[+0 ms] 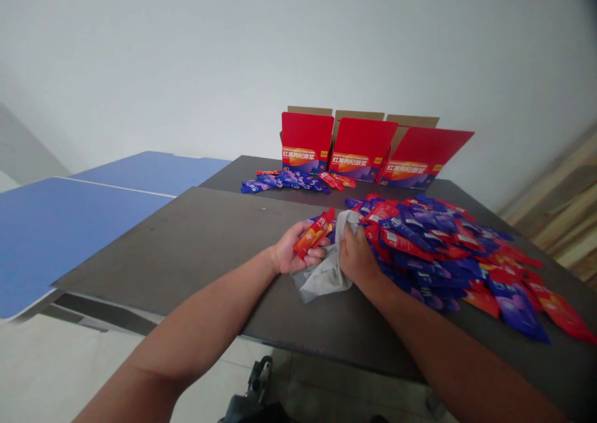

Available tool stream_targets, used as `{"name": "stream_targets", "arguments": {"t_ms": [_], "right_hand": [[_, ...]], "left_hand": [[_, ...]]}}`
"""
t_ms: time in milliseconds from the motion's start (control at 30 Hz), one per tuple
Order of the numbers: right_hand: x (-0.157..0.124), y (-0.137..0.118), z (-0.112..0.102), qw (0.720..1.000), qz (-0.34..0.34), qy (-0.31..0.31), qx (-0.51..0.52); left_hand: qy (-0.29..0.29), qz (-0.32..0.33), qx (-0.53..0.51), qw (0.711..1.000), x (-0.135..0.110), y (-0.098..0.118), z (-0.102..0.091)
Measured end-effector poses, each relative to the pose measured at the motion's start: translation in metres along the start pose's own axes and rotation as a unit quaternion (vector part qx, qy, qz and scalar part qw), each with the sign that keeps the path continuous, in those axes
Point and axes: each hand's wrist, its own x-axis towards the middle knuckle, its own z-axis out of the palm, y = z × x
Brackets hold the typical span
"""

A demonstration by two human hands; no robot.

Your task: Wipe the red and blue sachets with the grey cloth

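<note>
My left hand (298,249) is closed around a red sachet (314,233) with an orange print, tilted over the table. A bit of purple packaging shows behind that sachet; whether it is held too I cannot tell. In my right hand (359,255) a pale grey cloth (329,272) is bunched up, its loose end hanging down between the hands to the tabletop. Right beside this hand begins a large heap of red and purple sachets (424,230), lying loosely over each other.
Three open red cartons (305,138) stand in a row at the back, flaps raised. A smaller group of purple and red sachets (284,180) lies before them. The dark table (224,236) adjoins a blue table (102,218) at left. A pale wall rises behind.
</note>
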Motion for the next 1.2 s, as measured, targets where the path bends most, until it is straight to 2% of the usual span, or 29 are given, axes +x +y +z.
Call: {"name": "stream_targets", "arguments": {"t_ms": [100, 167, 267, 367, 467, 600, 800, 1033, 1200], "right_hand": [[-0.002, 0.0, -0.001, 1.0, -0.017, 0.019, 0.01], [-0.003, -0.001, -0.003, 0.998, -0.045, 0.026, 0.021], [-0.006, -0.002, -0.008, 0.991, -0.127, 0.01, 0.043], [-0.009, -0.003, -0.012, 0.978, -0.206, -0.017, 0.041], [-0.01, -0.004, -0.014, 0.972, -0.231, -0.046, 0.018], [-0.007, -0.004, -0.014, 0.981, -0.185, -0.048, -0.026], [-0.003, -0.006, -0.017, 0.992, -0.105, -0.046, -0.051], [-0.001, -0.003, -0.012, 0.999, -0.04, -0.018, -0.025], [0.001, 0.001, -0.005, 1.0, 0.011, 0.019, 0.006]], "left_hand": [[0.021, 0.084, -0.04, 0.995, 0.0, 0.007, -0.002], [0.084, 0.144, -0.038, 0.985, 0.002, 0.01, -0.005], [0.164, 0.222, -0.006, 0.961, 0.006, 0.012, -0.01], [0.153, 0.247, 0.031, 0.956, 0.011, 0.009, -0.012], [0.136, 0.245, 0.064, 0.958, 0.014, 0.004, -0.011], [0.113, 0.233, 0.108, 0.96, 0.015, -0.003, -0.011], [0.072, 0.147, 0.17, 0.972, 0.013, -0.009, -0.015], [0.109, 0.123, 0.185, 0.969, 0.012, -0.012, -0.015], [0.094, 0.125, 0.162, 0.974, 0.011, -0.008, -0.013]]}}
